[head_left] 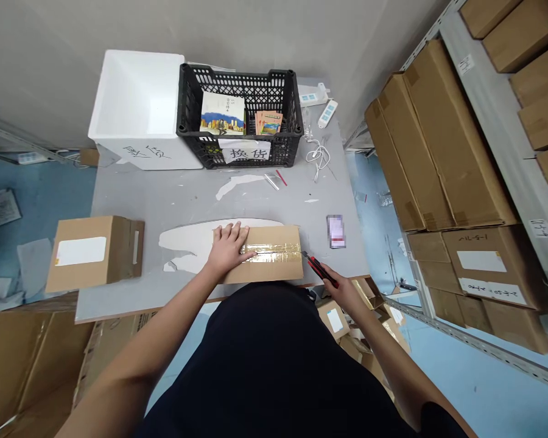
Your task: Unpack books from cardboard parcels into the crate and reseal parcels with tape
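A flat cardboard box (pixel 274 267) lies at the table's front edge, with shiny clear tape along its middle seam. My left hand (pixel 228 249) rests flat on the left part of the box, fingers spread. In my right hand (pixel 340 286) is a red and black utility knife (pixel 320 269), gripped by its handle. The knife's tip is at the right edge of the box, by the end of the tape; whether it touches the tape I cannot tell. Under the box and to its left shows torn white paper (pixel 187 236) on the tabletop.
A black plastic crate (pixel 242 137) with books and a white foam box (pixel 141 146) stand at the back. Left is a carton (pixel 82 249); right, a phone (pixel 336 231) and a white cable (pixel 318 155). Shelves with cartons (pixel 438 146) rise on the right.
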### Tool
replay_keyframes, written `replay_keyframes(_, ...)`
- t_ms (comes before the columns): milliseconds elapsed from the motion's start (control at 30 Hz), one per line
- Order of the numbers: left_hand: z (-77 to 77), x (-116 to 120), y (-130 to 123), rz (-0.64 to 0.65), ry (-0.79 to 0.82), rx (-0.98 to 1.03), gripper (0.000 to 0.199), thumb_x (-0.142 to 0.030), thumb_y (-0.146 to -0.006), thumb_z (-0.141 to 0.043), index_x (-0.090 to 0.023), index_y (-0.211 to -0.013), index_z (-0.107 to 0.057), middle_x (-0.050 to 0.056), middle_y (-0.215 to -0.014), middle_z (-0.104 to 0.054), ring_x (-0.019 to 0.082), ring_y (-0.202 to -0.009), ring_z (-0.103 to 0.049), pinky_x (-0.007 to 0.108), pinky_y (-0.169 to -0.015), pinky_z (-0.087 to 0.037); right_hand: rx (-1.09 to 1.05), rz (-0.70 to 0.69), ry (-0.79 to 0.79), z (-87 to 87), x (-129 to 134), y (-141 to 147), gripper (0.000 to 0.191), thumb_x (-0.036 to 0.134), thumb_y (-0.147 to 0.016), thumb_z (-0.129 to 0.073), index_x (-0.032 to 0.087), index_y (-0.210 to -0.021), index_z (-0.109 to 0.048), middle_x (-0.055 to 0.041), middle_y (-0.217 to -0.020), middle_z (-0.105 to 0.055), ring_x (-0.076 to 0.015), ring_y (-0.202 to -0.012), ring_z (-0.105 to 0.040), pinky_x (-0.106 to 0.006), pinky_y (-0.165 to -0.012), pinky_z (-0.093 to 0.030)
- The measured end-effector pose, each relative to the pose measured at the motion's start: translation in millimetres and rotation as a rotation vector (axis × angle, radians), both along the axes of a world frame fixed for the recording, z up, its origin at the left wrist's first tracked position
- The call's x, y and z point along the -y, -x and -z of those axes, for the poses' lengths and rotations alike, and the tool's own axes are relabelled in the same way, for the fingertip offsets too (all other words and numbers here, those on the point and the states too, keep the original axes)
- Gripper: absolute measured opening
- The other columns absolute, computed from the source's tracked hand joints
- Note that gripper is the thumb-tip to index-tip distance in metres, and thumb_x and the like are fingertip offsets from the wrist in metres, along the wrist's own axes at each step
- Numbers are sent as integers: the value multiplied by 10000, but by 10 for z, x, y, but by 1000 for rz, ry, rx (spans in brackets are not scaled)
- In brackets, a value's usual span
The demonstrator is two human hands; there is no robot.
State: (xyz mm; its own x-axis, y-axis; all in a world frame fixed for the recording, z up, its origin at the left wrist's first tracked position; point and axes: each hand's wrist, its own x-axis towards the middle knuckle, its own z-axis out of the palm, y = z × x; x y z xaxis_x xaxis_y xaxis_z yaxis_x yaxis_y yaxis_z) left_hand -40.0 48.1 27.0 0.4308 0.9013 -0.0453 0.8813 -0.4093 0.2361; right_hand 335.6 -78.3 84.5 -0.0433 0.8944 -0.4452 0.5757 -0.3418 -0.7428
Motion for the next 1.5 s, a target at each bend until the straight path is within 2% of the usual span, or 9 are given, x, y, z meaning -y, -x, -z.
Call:
replay_keyframes(67, 0, -2, -2, -3, 4, 1, 834, -670, -822, -529, -181, -1483, -383, 203, -1535, -353, 428, -1394, -298, 606, -1122, -142, -37, 20, 11, -12, 15, -10, 538, 295, -870, -538, 293, -1408, -527, -23, -1278, -663, -240, -1168, -622, -381, -1001, -472)
replay_keyframes(167, 8, -4, -2, 1, -3, -11, 829, -674, -829, -512, -180, -1482, -384, 205, -1532, -356, 427, -1390, -302, 606, -1121, -141, -96, 76, 88, -1, 79, -22, 558, 330, -852, -561, 266, -1406, -535, -34, -1009, -743, -213, -848, -696, -336, -758, -561)
replay_keyframes(267, 23, -4, 2, 8, -16, -21, 838, -681, -833, -499, -167, -1484, -378, 212, -1526, -361, 425, -1386, -307, 603, -1125, -134, -160, 144, 167, 51, 191, -7, 588, 374, -828, -592, 241, -1399, -544, -8, -765, -707, -152, -562, -605, -269, -534, -509)
replay_keyframes(367, 36, -2, 10, 14, -21, -20, 848, -691, -828, -500, -173, -1488, -370, 209, -1529, -358, 423, -1388, -307, 601, -1130, -125, -201, 236, 188, 83, 289, 29, 595, 411, -807, -620, 248, -1377, -564, 11, -695, -663, -110, -463, -508, -231, -445, -433)
replay_keyframes(467, 38, -1, 21, 23, -26, -15, 853, -691, -825, -504, -174, -1489, -367, 208, -1533, -352, 424, -1392, -304, 599, -1131, -125, -252, 321, 195, 49, 308, 38, 632, 448, -801, -629, 242, -1392, -540, 16, -677, -640, -93, -422, -454, -216, -396, -381)
replay_keyframes(600, 26, 1, 32, 35, -32, -9, 837, -669, -832, -507, -159, -1483, -378, 214, -1529, -357, 421, -1397, -300, 597, -1130, -138, -345, 374, 195, -9, 196, -5, 724, 488, -797, -632, 214, -1445, -458, 18, -683, -622, -85, -398, -434, -205, -348, -327)
replay_keyframes(900, 8, 4, 20, 26, -29, -7, 835, -676, -820, -523, -175, -1475, -391, 210, -1514, -384, 417, -1384, -322, 607, -1121, -154, -400, 268, 225, 144, -109, -18, 672, 467, -812, -627, 228, -1423, -483, 28, -709, -616, -70, -413, -438, -187, -339, -318)
replay_keyframes(1267, 8, -7, 25, 26, -13, -8, 832, -678, -829, -507, -177, -1481, -375, 209, -1522, -371, 413, -1390, -308, 605, -1127, -141, -447, 249, 229, 298, -139, -138, 670, 467, -826, -618, 242, -1438, -464, 26, -732, -622, -68, -426, -449, -179, -334, -315)
replay_keyframes(1500, 7, -4, 16, 10, 3, 1, 830, -675, -823, -521, -197, -1484, -367, 202, -1534, -353, 416, -1396, -302, 610, -1124, -141, -465, 267, 234, 361, -115, -110, 705, 495, -823, -622, 228, -1451, -448, 23, -732, -618, -63, -417, -440, -181, -342, -305)
